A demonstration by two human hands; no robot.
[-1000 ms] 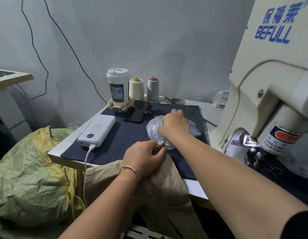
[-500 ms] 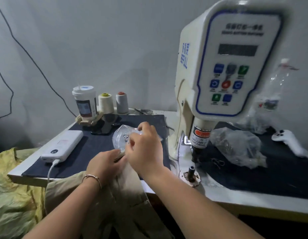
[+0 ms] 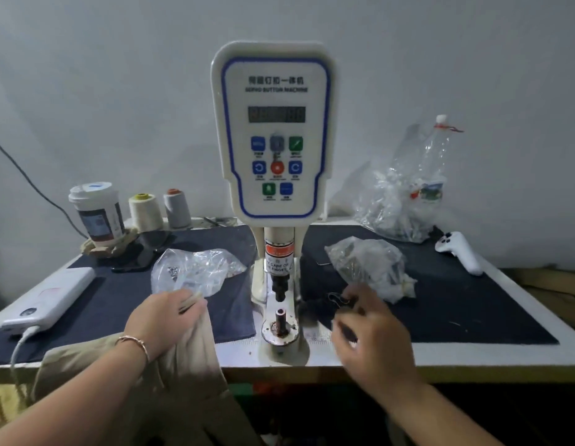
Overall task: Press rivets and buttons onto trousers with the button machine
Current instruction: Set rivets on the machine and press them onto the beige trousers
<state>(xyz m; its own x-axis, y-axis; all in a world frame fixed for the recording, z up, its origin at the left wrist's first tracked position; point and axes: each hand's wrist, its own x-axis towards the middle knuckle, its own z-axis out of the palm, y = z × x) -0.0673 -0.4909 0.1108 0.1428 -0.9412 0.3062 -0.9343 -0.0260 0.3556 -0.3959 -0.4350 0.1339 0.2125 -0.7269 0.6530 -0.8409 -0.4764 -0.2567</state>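
Garment workshop: button machine (image 3: 273, 133), thread cones (image 3: 146, 211).

Plain grey wall (image 3: 118, 75) fills the back, a dark cable (image 3: 32, 185) trailing down it at nine o'clock, white-edged desk (image 3: 473, 357) below in dim light.

Button machine (image 3: 273, 130) panel reads "SERVO BUTTON MACHINE", blurred, under Chinese characters. Red-and-white label (image 3: 278, 259) on the ram below: "CARE OF... FINGER". Display digits unreadable.

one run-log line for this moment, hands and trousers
left hand: grips beige trousers at table edge | right hand: blurred, right of button machine | lower die: bare
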